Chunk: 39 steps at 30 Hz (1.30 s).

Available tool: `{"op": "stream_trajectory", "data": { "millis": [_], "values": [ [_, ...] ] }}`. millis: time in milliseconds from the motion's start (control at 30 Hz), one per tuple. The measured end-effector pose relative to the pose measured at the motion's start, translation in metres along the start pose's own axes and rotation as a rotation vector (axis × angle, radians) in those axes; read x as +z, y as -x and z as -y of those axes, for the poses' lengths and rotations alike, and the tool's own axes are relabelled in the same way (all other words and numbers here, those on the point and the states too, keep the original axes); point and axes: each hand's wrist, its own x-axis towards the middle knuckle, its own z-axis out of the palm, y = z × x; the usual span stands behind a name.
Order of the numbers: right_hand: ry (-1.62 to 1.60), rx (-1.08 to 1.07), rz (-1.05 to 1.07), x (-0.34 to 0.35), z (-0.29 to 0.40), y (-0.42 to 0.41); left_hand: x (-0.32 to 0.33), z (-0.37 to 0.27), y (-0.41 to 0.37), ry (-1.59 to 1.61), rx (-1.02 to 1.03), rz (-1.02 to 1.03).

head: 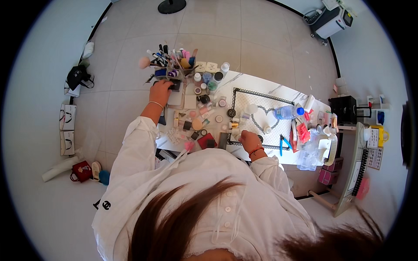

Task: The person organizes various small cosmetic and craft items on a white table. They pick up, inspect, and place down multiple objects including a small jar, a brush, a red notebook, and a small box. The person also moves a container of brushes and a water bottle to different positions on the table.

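My left hand [161,90] reaches to the far left of the marble-patterned table [241,78], its fingers on a small black case [175,85] beside the acrylic brush holder [169,73] full of makeup brushes; whether it grips the case cannot be told. My right hand [249,141] is at the near edge of the dotted mat [243,98], fingertips drawn together at a small pale jar [238,138], its hold unclear. Between the hands lie many cosmetic jars, powder compacts and bottles, with a round peach compact [197,124] and a red square case [205,141] near my body.
A water bottle [288,112] lies on the mat's right half, with blue-handled pliers [284,144] near its right edge. Red packets [303,132] and clear plastic boxes [308,156] crowd the table's right end. Lidded jars [212,86] stand at the back.
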Motion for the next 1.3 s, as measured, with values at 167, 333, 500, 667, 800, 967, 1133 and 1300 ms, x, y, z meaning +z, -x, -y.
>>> {"op": "stream_trajectory", "data": {
  "millis": [167,333,500,667,800,967,1133,1300],
  "values": [
    [0.007,0.011,-0.001,0.001,-0.001,0.001,0.001,-0.001,0.001,0.003,0.004,0.003],
    [0.0,0.003,-0.011,0.001,-0.001,0.001,0.006,0.003,0.002,0.016,0.036,-0.056],
    [0.015,0.007,-0.005,0.001,0.0,0.001,0.005,0.002,0.005,0.047,0.021,-0.055],
    [0.029,0.01,-0.007,0.001,-0.001,0.001,-0.014,-0.015,0.007,0.076,0.009,-0.001],
    [0.052,0.017,-0.006,0.002,0.001,0.001,-0.048,-0.066,0.019,0.189,0.194,-0.1],
    [0.17,0.044,0.013,-0.004,0.013,0.004,-0.035,-0.111,0.055,0.263,0.359,0.181],
    [0.272,0.095,0.054,-0.01,0.031,0.014,0.001,-0.127,0.096,0.045,0.356,0.387],
    [0.158,0.009,-0.051,-0.01,0.015,0.012,0.015,-0.132,0.116,0.012,0.355,0.345]
  ]
}}
